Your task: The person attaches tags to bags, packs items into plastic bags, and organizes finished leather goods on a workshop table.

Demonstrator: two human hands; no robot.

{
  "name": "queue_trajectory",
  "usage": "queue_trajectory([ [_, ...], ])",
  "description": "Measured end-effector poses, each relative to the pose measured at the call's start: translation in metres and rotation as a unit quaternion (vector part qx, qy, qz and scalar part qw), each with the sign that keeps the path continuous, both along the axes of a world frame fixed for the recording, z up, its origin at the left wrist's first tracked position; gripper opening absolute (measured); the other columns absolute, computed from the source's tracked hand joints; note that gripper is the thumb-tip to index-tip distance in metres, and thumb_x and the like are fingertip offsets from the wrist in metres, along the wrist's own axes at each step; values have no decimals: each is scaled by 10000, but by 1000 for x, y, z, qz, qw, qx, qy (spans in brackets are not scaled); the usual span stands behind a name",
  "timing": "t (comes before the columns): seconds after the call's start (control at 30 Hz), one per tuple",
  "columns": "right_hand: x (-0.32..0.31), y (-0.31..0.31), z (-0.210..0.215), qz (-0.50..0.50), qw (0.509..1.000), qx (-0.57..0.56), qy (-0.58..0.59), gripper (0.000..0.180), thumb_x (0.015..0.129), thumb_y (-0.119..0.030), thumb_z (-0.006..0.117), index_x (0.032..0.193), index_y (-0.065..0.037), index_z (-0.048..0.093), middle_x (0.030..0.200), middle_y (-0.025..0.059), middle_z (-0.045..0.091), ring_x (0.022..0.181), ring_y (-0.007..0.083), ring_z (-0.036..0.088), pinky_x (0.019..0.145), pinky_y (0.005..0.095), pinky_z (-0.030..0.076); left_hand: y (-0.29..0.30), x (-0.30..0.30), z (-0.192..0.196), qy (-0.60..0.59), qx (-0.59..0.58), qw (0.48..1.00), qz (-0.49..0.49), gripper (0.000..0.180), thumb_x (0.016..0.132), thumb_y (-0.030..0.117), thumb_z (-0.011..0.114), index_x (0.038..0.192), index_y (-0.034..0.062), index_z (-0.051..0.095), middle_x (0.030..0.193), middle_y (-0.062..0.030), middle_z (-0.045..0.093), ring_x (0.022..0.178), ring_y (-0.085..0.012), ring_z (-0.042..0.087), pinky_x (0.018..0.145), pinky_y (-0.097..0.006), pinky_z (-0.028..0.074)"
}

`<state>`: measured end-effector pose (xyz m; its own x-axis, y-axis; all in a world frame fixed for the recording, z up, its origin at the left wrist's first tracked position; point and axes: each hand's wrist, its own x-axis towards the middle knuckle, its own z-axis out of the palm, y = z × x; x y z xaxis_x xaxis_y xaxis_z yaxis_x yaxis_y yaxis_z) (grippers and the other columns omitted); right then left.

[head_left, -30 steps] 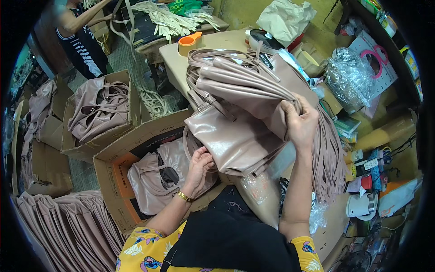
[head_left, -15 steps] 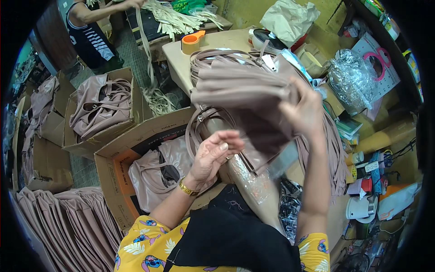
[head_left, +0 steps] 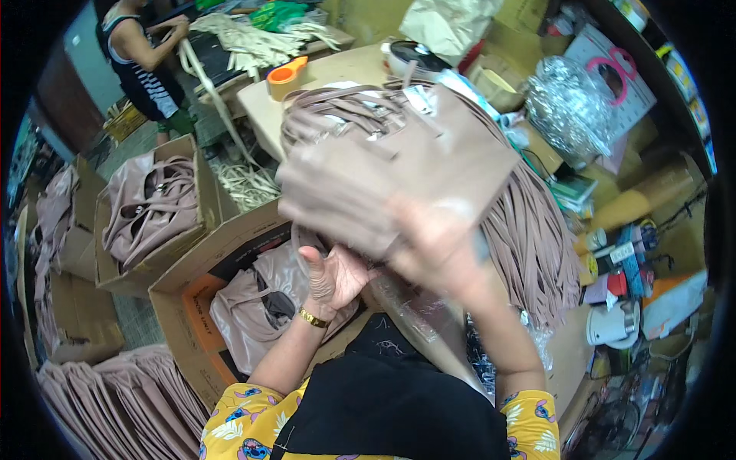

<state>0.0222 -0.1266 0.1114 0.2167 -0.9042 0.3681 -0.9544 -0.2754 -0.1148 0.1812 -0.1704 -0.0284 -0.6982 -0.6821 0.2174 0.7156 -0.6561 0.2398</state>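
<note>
One taupe handbag is up in front of me, lifted above the table. My right hand is blurred, pressed against the bag's lower edge and gripping it from beneath. My left hand sits just below the bag's bottom corner, palm up and fingers loosely curled, touching a thin strap loop; I cannot tell whether it truly clasps it. The bag looks like smooth, soft faux leather, boxy in shape, with several narrow straps bunched across its top and a long fringe of flat strips hanging down its right side.

Two open cardboard boxes stand to my left: the nearer box, right under my left hand, holds one slumped bag of the same colour, and the farther box holds another. One orange tape dispenser lies on the table beyond the bag.
</note>
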Motion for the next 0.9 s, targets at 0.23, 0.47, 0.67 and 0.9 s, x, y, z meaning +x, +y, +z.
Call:
queue_trajectory([
  [0.23, -22, 116, -95, -118, 863, -30, -491, 620, 755, -323, 755, 1211, 0, 486, 1296, 198, 476, 1215, 346, 472, 987, 441, 402, 40, -7, -23, -315, 101, 934, 137, 551, 908, 340, 580, 1296, -15, 414, 1278, -201, 526, 1110, -320, 580, 911, -461, 527],
  [0.47, -50, 95, -135, 89, 300, 276, -909, 1002, 770, -775, 458, 1399, -10, 315, 1423, 222, 363, 1290, 336, 404, 1067, 493, 337, 17, -5, 30, -220, 156, 962, 53, 250, 839, 113, 528, 1004, -69, 576, 929, -177, 668, 775, -260, 680, 661, -352, 593],
  [0.67, -63, 46, -107, -91, 401, 45, -910, 1067, 712, -703, 624, 1434, -13, 247, 1418, 194, 390, 1308, 323, 392, 1084, 488, 326, 63, 9, -35, -430, 1, 895, 118, 285, 864, 46, 535, 1128, -52, 490, 963, -105, 582, 822, -184, 607, 716, -325, 525],
  [0.9, -80, 49, -140, -179, 446, 6, -877, 657, 749, -85, 705, 1283, 19, 336, 1186, 166, 512, 1111, 271, 532, 956, 415, 455, 43, 23, -52, -218, -16, 972, 83, 661, 884, 345, 625, 1386, 12, 354, 1340, -149, 488, 1240, -296, 471, 1074, -444, 354],
])
